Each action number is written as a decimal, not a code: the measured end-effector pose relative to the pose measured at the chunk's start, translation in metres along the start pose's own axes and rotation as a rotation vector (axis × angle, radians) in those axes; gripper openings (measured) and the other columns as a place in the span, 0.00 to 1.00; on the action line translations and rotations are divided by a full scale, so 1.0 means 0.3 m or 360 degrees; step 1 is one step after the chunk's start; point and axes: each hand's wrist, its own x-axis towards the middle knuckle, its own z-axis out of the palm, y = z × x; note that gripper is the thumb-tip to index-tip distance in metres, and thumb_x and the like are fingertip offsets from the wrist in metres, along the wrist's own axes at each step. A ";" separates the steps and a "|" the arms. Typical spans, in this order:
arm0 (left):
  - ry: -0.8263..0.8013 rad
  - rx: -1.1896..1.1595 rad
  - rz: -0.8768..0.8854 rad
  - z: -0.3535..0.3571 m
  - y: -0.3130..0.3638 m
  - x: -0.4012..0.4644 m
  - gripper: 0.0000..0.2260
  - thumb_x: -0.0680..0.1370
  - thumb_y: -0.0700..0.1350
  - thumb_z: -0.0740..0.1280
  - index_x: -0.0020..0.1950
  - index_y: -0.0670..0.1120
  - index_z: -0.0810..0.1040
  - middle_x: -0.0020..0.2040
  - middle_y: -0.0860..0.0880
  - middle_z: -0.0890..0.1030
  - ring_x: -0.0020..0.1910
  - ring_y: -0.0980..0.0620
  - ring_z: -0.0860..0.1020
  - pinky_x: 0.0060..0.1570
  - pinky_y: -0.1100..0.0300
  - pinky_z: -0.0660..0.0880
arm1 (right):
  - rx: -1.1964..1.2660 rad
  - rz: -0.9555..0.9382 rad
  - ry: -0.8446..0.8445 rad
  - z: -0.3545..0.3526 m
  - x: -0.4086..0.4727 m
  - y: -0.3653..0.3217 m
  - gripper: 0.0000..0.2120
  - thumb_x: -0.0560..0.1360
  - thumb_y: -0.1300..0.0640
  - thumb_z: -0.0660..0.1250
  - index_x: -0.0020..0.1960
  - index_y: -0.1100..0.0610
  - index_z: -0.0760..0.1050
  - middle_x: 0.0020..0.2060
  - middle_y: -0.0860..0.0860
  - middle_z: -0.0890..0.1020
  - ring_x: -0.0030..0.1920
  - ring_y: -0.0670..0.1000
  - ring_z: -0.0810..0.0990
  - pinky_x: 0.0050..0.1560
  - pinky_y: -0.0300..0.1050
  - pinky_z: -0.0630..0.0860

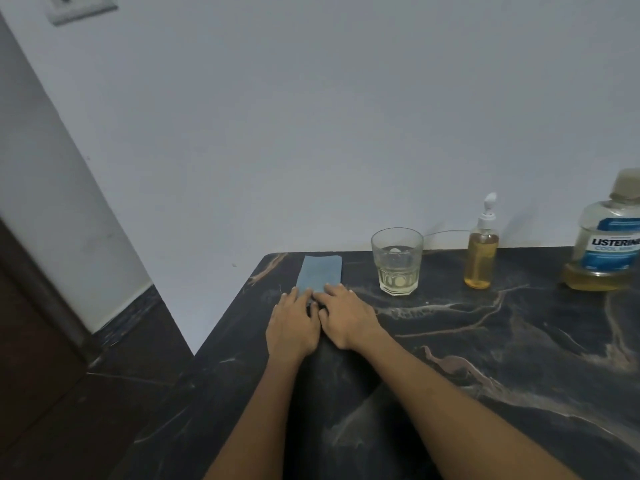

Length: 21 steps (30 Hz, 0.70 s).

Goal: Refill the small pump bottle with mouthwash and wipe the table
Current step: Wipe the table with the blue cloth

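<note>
Mouthwash bottle (609, 237) cut off by right edge, label text partly lost. Cloth (320, 273) near end hidden under 2 hands' fingertips.

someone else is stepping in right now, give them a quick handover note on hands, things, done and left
Left hand and right hand: fingers flat on the near end of the folded blue cloth by the table's far left edge.
Right of it stand the glass, small pump bottle and Listerine bottle.
Done: pump bottle looks nearly full, pump on.
Left: can't tell if wiping is finished.
</note>
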 end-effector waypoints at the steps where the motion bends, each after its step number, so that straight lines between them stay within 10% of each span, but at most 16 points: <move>1: -0.0008 0.0031 -0.0001 -0.004 0.008 -0.006 0.20 0.83 0.49 0.52 0.74 0.50 0.63 0.76 0.47 0.61 0.76 0.45 0.56 0.74 0.50 0.54 | -0.0011 0.0008 0.0009 -0.003 -0.010 -0.005 0.20 0.82 0.52 0.50 0.73 0.53 0.63 0.71 0.53 0.64 0.71 0.55 0.60 0.70 0.51 0.59; 21: -0.0235 0.0810 -0.0114 -0.165 0.183 -0.722 0.18 0.82 0.45 0.52 0.72 0.45 0.63 0.71 0.42 0.68 0.72 0.43 0.64 0.75 0.47 0.48 | -0.0054 -0.0177 0.0008 -0.039 -0.704 -0.178 0.21 0.82 0.55 0.51 0.75 0.49 0.59 0.76 0.49 0.57 0.76 0.48 0.52 0.73 0.42 0.46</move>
